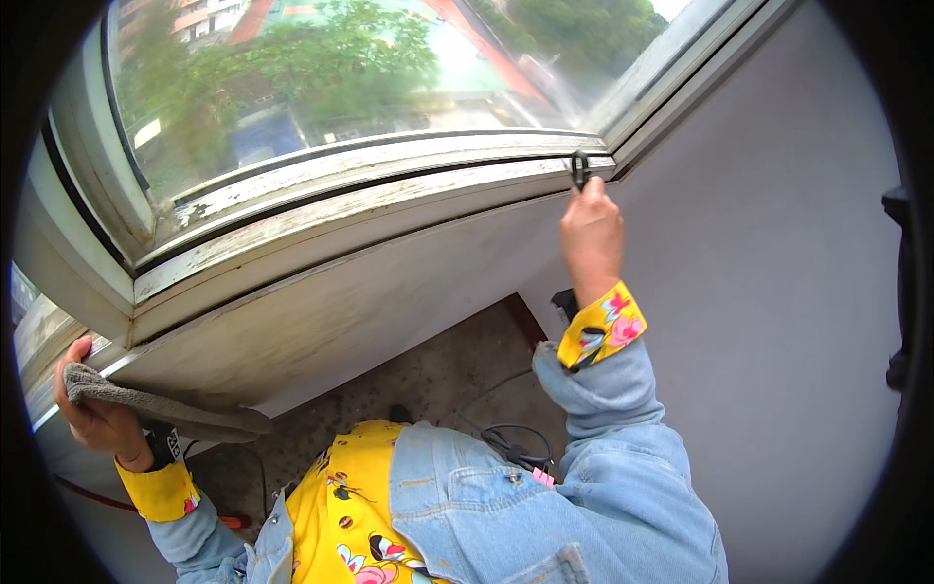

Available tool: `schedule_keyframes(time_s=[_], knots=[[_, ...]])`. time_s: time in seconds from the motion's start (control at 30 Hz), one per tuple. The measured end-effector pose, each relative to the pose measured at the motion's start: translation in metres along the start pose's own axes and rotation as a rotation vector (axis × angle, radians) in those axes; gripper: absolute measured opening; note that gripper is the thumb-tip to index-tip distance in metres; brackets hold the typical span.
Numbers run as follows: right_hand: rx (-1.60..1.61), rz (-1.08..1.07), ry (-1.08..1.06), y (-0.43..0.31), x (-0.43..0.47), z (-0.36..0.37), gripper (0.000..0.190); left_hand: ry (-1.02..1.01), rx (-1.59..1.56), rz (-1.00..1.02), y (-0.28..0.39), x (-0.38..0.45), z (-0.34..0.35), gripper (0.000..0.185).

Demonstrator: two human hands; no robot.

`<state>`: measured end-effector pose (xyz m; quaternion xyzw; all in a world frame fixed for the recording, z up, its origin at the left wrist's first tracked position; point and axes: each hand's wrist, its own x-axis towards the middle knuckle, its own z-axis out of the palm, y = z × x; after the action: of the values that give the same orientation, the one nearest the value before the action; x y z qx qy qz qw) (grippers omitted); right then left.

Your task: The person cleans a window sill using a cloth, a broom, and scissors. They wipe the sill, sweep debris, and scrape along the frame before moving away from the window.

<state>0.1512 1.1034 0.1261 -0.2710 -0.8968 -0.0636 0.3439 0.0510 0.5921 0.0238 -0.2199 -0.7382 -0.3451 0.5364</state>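
Observation:
My right hand (592, 226) is closed around a small black tool (580, 169) with a loop-shaped part. Blur hides its exact kind. The tool lies over the right end of the window's white lower frame (365, 191), near the corner by the wall. Along this frame the white coating looks worn and streaked with dirt. At the far left, my left hand (95, 420) holds a folded grey cloth (175, 409), which hangs toward the floor. The fingertips of that hand rest by the sill (109, 358) of the left window section.
A glass pane (350, 80) rises ahead, with trees and a court outside. The grey-white wall (759, 292) stands close on the right. Below, a coiled dark cable (514, 445) lies on the stained floor (430, 365). A black object (563, 303) shows partly behind my right wrist.

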Motion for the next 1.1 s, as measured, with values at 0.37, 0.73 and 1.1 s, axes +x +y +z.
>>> schedule_keyframes(time_s=[0.37, 0.73, 1.1], knots=[[0.078, -0.01, 0.038, -0.04, -0.021, -0.012, 0.012, 0.018, 0.008, -0.016, 0.006, 0.002, 0.004, 0.022], [0.148, -0.129, -0.002, -0.071, -0.038, -0.02, 0.012, 0.021, 0.013, 0.027, 0.019, 0.01, 0.007, 0.02], [0.371, -0.384, -0.072, -0.11, -0.064, -0.033, 0.006, 0.038, 0.064, 0.015, 0.026, 0.014, 0.006, 0.02]])
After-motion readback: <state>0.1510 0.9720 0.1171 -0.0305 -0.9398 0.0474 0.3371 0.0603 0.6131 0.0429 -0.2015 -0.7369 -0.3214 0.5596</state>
